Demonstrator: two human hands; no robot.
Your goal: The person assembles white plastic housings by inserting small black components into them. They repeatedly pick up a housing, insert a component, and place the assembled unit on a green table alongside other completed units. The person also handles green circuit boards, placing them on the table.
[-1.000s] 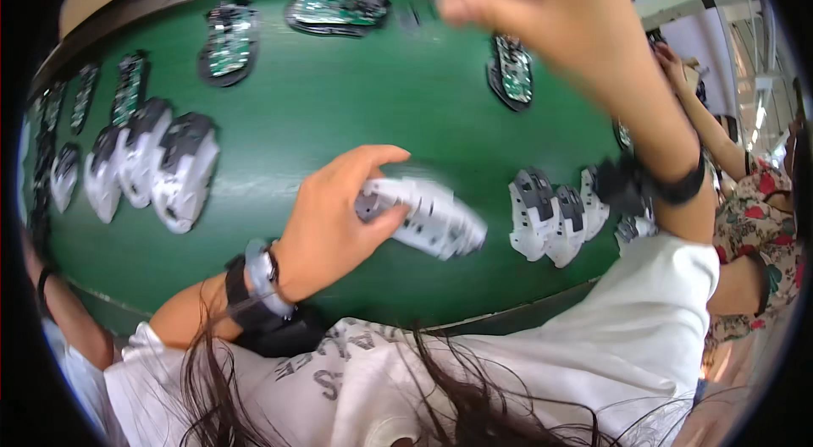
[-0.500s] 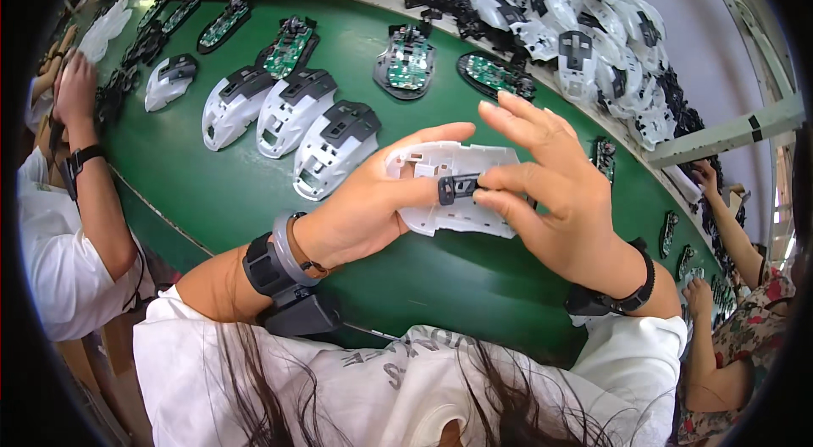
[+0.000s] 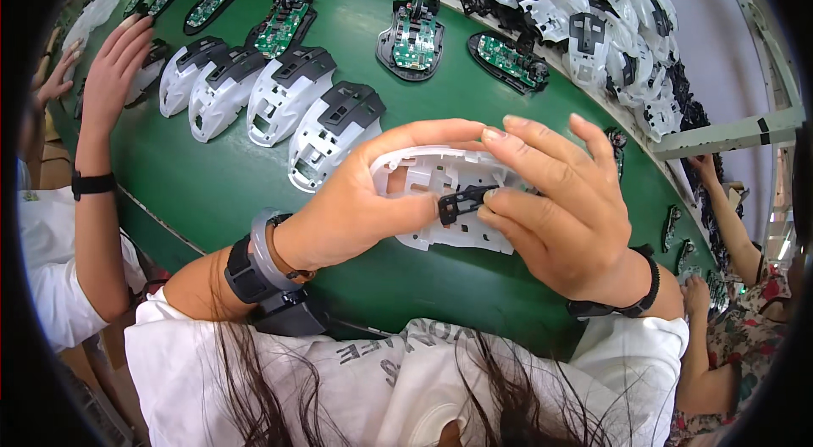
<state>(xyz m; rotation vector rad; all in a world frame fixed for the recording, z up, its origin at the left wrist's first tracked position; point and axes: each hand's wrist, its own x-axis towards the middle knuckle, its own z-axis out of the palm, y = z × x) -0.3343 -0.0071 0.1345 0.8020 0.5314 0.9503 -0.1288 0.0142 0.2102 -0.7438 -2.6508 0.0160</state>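
My left hand (image 3: 351,203) is closed around a white plastic mouse shell (image 3: 446,234), its hollow inside turned up. A small black plastic clip (image 3: 461,203) lies slantwise over the shell's inside. My right hand (image 3: 563,214) pinches the clip's right end between thumb and forefinger, while my left thumb presses at its left end. The other right fingers reach over the shell's far edge. Whether the clip is seated in the shell cannot be told. Just beyond my left hand stands a row of several white shells with dark grey tops (image 3: 334,129).
Mouse bases with green circuit boards (image 3: 415,41) are spread along the far side of the green table (image 3: 364,32). Shells (image 3: 587,41) are heaped on the ledge at far right, beside black parts. A co-worker's hand (image 3: 118,66) is at the left; another person works at the right.
The shell has tipped in my hands and the black clip now slants, its right end raised. My right hand has come lower round it. The left co-worker's hand has moved in beside the shell row.
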